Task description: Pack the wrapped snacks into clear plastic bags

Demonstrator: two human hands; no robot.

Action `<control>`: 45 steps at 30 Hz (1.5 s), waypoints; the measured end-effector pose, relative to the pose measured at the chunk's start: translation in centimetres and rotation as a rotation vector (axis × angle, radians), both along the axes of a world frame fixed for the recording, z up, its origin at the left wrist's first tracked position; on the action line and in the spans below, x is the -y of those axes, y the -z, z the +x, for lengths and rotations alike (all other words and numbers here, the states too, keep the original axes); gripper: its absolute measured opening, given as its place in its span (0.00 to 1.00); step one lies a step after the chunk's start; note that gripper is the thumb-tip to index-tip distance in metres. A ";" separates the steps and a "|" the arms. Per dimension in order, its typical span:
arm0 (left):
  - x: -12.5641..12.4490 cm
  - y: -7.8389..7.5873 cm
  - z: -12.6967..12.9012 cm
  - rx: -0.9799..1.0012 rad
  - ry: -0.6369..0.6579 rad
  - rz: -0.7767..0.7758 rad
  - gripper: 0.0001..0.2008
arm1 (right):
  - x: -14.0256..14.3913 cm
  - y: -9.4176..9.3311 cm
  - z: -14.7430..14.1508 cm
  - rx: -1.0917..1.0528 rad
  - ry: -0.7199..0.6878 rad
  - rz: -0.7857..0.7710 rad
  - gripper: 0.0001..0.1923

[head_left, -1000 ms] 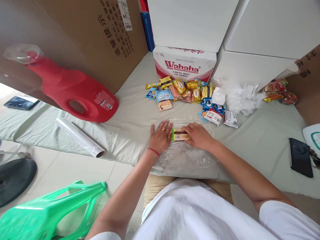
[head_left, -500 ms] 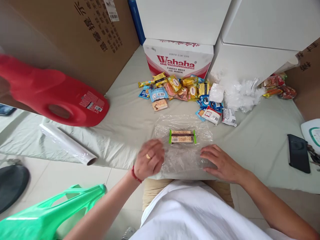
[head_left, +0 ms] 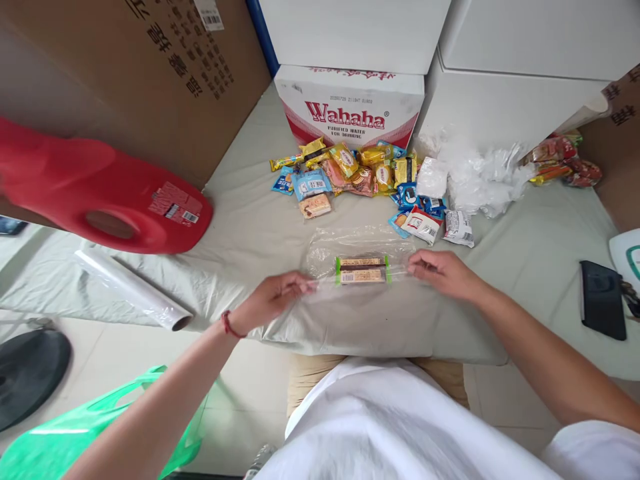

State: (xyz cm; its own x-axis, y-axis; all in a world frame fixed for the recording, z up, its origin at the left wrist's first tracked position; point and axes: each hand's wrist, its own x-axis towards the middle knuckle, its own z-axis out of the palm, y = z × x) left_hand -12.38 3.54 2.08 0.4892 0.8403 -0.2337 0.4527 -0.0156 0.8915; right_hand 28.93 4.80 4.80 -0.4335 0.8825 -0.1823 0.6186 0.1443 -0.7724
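Note:
A packaged snack bar (head_left: 363, 275) with green ends lies on a sheet of clear plastic wrap (head_left: 327, 248) in front of me. My left hand (head_left: 280, 293) pinches the near edge of the wrap at its left corner. At the right corner, my right hand (head_left: 440, 270) has its fingers closed on the same edge. The near part of the sheet is lifted and stretched between both hands, over the lower half of the snack. Behind it lies a heap of wrapped snacks (head_left: 345, 160) in yellow, blue and pink packs.
A Wahaha carton (head_left: 350, 113) stands at the back beside crumpled clear plastic (head_left: 470, 177). To the left are a red jug (head_left: 125, 193) and a roll of plastic wrap (head_left: 133, 287). A phone (head_left: 603, 300) lies right. A green plastic stool (head_left: 90, 427) is below left.
Both hands have taken hold of the near edge of the wrap and drawn it up and away from me, towards the snack bar. My left hand has moved left.

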 end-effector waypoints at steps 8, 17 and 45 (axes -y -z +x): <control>-7.4 1.7 1.2 -0.338 -0.430 0.222 0.21 | -5.1 0.2 -2.7 0.737 -0.013 0.183 0.13; 1.0 -4.1 5.9 -0.282 -0.461 1.122 0.15 | -10.8 0.3 -8.8 0.607 -0.271 0.425 0.23; -0.3 3.1 6.0 -0.256 -0.874 0.384 0.23 | 0.1 2.4 -8.9 0.460 -0.658 0.442 0.33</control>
State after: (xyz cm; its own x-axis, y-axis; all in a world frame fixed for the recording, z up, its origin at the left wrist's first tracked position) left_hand -6.43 3.81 -1.06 -0.3670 0.9227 0.1182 0.6209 0.1484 0.7697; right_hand 19.99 4.66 2.41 -0.8419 0.5136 -0.1657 0.5397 0.8003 -0.2611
